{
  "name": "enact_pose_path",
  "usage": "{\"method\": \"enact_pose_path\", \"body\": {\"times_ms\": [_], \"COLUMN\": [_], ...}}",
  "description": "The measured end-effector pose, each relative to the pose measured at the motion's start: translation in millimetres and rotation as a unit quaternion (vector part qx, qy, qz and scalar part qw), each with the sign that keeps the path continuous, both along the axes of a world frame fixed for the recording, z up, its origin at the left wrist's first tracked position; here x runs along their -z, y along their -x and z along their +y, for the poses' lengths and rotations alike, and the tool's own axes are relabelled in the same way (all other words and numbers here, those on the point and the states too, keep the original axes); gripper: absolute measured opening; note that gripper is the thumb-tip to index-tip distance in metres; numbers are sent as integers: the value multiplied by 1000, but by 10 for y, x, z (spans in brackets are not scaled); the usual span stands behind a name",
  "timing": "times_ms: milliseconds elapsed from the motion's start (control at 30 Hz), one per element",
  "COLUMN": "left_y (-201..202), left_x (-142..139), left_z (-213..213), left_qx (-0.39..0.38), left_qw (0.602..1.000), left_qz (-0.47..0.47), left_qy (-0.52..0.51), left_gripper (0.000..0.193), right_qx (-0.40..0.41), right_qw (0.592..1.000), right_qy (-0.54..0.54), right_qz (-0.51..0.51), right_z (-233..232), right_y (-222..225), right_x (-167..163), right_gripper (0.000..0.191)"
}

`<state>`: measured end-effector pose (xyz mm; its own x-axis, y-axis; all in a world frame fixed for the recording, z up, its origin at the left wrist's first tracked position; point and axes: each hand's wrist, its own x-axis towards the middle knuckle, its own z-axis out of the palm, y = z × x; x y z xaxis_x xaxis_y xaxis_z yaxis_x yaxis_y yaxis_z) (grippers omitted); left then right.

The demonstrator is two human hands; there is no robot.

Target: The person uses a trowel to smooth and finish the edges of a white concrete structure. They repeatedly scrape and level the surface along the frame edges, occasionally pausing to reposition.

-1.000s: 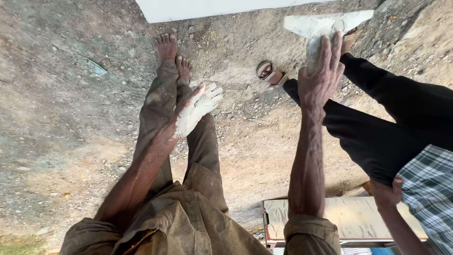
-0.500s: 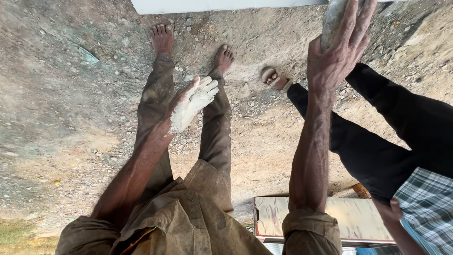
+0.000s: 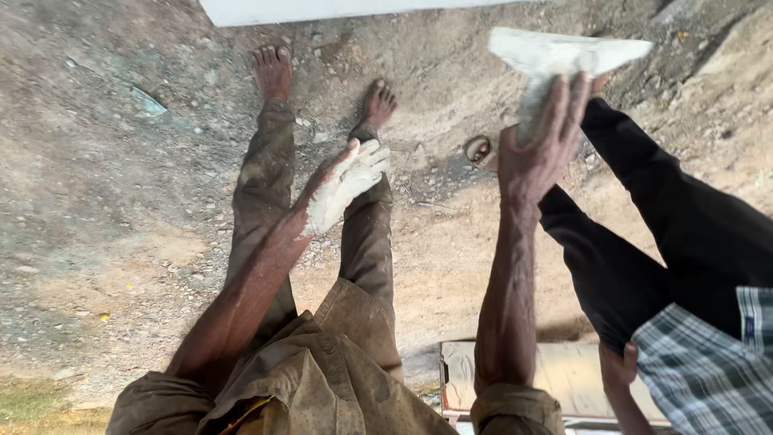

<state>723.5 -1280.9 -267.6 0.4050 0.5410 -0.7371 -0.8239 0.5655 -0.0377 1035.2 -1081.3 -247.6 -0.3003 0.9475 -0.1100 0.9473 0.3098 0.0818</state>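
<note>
Ground, bare and gravelly, is filling the frame. A second person's dark trousers are crossing the right side. A flat board is lying at lower centre. The right hand is gripping a white-coated trowel at upper right, fingers closed round its handle; it looks stiff, fairly light, possibly slippery. The left hand, plaster-dusted, is hanging open, empty, mid-frame.

Daylight was bright and even. The white strip at top edge was overexposed. Soft shadow lay on the ground at upper right. Hands showed slight motion blur; the trowel was smeared. Edges were mildly stretched.
</note>
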Motion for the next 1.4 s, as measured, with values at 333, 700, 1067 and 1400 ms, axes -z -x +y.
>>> {"method": "enact_pose_path", "body": {"times_ms": [333,700,1067,1400], "left_y": [62,63,31,76], "left_x": [66,122,33,93], "left_z": [-111,-171,-54,-168], "left_qx": [-25,-60,-26,-82], "left_qw": [999,997,1000,996], "left_qz": [-4,-21,2,-9], "left_qy": [36,33,5,41], "left_gripper": [97,93,94,94], "right_qx": [-25,-37,-13,-39], "right_qw": [999,995,995,998], "right_qy": [9,41,94,42], "right_qz": [18,77,11,-19], "right_z": [516,531,93,492], "right_y": [602,663,414,705], "right_x": [-238,-223,-630,-183], "right_gripper": [93,102,71,94]}}
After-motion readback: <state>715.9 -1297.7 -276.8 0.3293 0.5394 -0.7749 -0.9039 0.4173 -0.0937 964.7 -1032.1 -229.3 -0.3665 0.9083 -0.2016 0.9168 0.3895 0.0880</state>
